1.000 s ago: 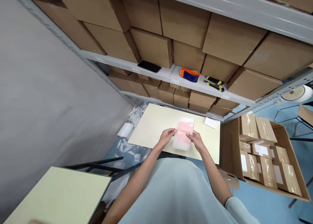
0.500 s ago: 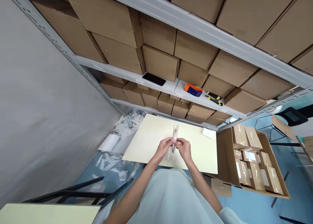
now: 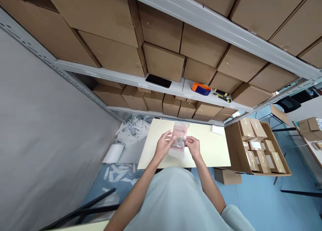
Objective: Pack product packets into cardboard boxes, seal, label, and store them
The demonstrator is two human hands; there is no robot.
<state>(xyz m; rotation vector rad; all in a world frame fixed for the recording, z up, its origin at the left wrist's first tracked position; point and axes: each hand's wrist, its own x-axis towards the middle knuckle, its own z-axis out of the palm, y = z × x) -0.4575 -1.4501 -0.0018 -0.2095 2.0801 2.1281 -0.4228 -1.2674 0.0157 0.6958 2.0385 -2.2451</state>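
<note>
Between my hands is a translucent plastic pouch (image 3: 179, 140) with a reddish flat item inside, held above the pale yellow tabletop (image 3: 201, 157). My left hand (image 3: 164, 144) grips its left edge, thumb on the front. At the right edge my right hand (image 3: 193, 146) pinches the pouch with closed fingers. The pouch's broad face is turned toward me, and its contents are too blurred to name. A small white stack of what looks like paper (image 3: 216, 130) lies on the table at the far right.
A shelf rail (image 3: 141, 83) beyond the table carries cardboard boxes, a black phone (image 3: 158, 81), an orange and blue object (image 3: 201, 89) and yellow-black utility knives (image 3: 221, 95). An open carton (image 3: 236, 150) of taped boxes stands at right. White scraps (image 3: 133, 130) litter the floor at left.
The pouch was seen edge-on, pinched by both hands close together. Now its broad face is turned toward me and my hands are farther apart at its sides. The view has shifted slightly.
</note>
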